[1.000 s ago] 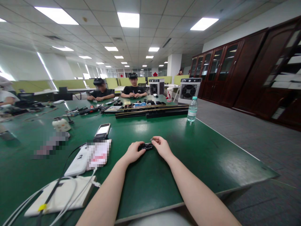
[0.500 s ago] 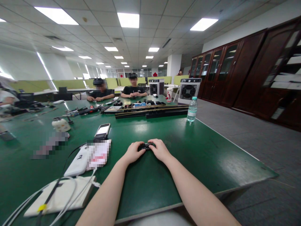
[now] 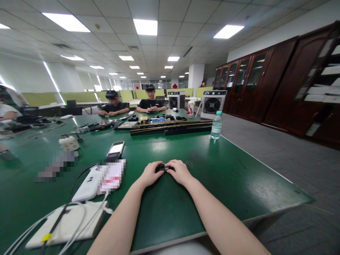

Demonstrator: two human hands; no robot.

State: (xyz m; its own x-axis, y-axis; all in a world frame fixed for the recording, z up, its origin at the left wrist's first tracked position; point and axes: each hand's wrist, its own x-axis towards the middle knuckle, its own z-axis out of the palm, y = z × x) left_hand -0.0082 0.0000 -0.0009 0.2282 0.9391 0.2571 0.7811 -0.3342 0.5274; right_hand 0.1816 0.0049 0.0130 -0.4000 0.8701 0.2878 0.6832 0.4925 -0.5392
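Both of my hands grip a small black part [image 3: 165, 169] just above or on the green table [image 3: 170, 198]; its kind is too small to make out. My left hand [image 3: 151, 173] is closed, thumb and fingers pinching the part's left end. At the other end, my right hand [image 3: 180, 171] is closed too, with its fingers over the top and the thumb on the near side. The fingers hide much of the part. To the left of my hands lie a phone [image 3: 116, 148] and a white power bank [image 3: 89, 182] marked 2.
Long black rails [image 3: 186, 129] lie across the table beyond my hands, with a water bottle [image 3: 216, 125] at their right end. A white box with cables [image 3: 69, 226] sits front left. Two people [image 3: 151, 104] sit opposite, and a pot-like jar [image 3: 69, 142] stands left.
My right hand's fingers have shifted left over the top of the black part, and the part has turned a little between my hands. The view has tilted slightly upward.
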